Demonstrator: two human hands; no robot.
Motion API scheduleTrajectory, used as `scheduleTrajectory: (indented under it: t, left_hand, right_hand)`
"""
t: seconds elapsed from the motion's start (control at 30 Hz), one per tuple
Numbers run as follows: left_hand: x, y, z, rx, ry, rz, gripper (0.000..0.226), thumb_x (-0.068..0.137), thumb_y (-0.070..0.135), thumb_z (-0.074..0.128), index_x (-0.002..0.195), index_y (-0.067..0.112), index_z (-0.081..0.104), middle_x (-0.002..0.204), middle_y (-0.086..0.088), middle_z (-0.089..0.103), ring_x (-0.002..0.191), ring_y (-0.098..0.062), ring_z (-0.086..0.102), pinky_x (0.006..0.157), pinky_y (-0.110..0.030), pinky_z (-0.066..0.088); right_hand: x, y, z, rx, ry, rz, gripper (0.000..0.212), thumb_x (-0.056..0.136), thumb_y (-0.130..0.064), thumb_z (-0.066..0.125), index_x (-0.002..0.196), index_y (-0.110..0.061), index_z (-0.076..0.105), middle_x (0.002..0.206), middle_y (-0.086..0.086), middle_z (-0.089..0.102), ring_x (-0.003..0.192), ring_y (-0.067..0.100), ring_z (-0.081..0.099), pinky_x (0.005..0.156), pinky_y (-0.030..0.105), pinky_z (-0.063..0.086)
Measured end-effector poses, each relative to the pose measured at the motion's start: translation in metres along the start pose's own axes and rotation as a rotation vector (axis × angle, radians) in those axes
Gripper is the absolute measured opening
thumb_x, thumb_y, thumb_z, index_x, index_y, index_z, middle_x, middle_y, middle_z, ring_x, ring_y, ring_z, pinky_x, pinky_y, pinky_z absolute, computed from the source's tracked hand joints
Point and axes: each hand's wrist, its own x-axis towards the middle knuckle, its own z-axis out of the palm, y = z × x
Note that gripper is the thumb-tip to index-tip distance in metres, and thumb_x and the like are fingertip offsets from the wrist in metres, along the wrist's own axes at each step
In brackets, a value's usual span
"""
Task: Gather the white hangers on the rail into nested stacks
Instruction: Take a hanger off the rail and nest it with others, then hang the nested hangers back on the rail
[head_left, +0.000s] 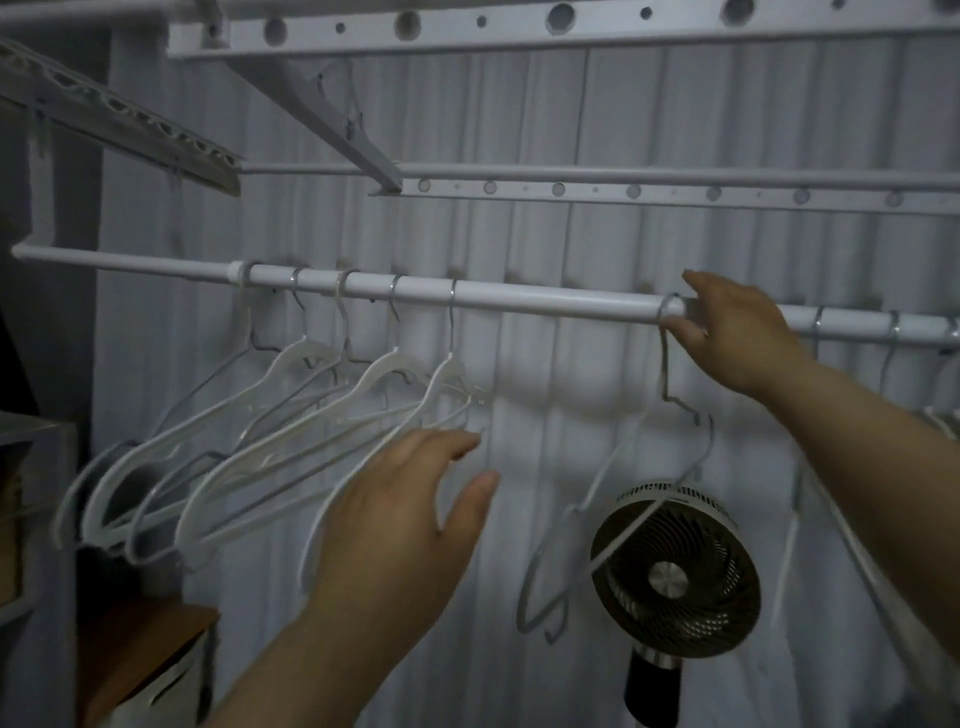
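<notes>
The right hand (737, 332) is up at the rail (545, 301). Its fingers lie over the top of the rail and its thumb is tucked beneath. Between them it pinches the wire hook of the lone hanger (664, 364) at the spot where the hook loops over the rail.

The left hand (410, 519) hangs well below the rail, apart from the right. It is wide open, with the fingers spread and nearly straight and the thumb held out to the side. Its fingertips reach up to the lower ends of the grouped hangers (387, 364). I cannot tell whether they touch. One hanger's rounded end shows just behind the palm.

The grouped hangers hang by five hooks set close together along the rail's left stretch. Their bodies are turned almost edge-on, with the long axes slanting from the hooks down and away to the left. The arms overlap loosely.

The lone hanger hangs at the rail's middle, well apart from that group. Its neck drops straight below the rail, and its arms slant down to the left.

Further hooks (818, 325) sit on the rail beyond the right hand.

A round fan (675, 566) stands below the rail, behind the lone hanger's lower arm. A pale pleated curtain (519, 130) hangs behind the rail, and perforated bars (467, 23) run above it.
</notes>
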Motion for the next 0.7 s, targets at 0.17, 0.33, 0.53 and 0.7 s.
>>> scheduleTrajectory:
  t: [0.17, 0.33, 0.53, 0.7]
  left_hand:
    - [0.0, 0.041, 0.052, -0.039, -0.286, -0.049, 0.052, 0.089, 0.049, 0.042, 0.137, 0.032, 0.032, 0.134, 0.016, 0.046, 0.118, -0.001, 0.047, 0.088, -0.015, 0.034]
    - [0.029, 0.058, 0.09, 0.227, -0.476, -0.033, 0.045, 0.095, 0.036, 0.037, 0.136, 0.017, 0.033, 0.128, -0.005, 0.055, 0.114, -0.021, 0.055, 0.087, -0.029, 0.043]
    - [0.038, 0.049, 0.097, 0.328, -0.488, -0.047, 0.028, 0.098, 0.018, 0.032, 0.115, 0.006, 0.052, 0.112, -0.013, 0.063, 0.102, -0.028, 0.059, 0.068, -0.026, 0.035]
    - [0.041, 0.034, 0.082, 0.37, -0.447, -0.107, 0.027, 0.098, 0.017, 0.033, 0.108, 0.004, 0.054, 0.11, -0.015, 0.063, 0.102, -0.03, 0.059, 0.078, -0.032, 0.043]
  right_hand:
    - [-0.006, 0.01, -0.008, -0.041, -0.061, -0.047, 0.046, 0.094, -0.024, 0.048, 0.135, -0.004, 0.043, 0.139, 0.016, 0.048, 0.129, 0.033, 0.042, 0.108, 0.037, 0.026]
    - [-0.006, 0.017, -0.007, -0.069, -0.068, -0.094, 0.049, 0.094, -0.024, 0.047, 0.139, -0.009, 0.036, 0.144, 0.012, 0.042, 0.132, 0.029, 0.036, 0.112, 0.035, 0.02]
    - [-0.005, 0.027, -0.004, -0.103, -0.055, -0.135, 0.049, 0.094, -0.024, 0.046, 0.14, -0.01, 0.035, 0.143, 0.011, 0.042, 0.131, 0.028, 0.036, 0.111, 0.034, 0.019]
    - [-0.003, 0.031, 0.0, -0.093, -0.046, -0.142, 0.051, 0.093, -0.023, 0.048, 0.14, -0.009, 0.035, 0.143, 0.013, 0.042, 0.132, 0.029, 0.035, 0.112, 0.035, 0.018]
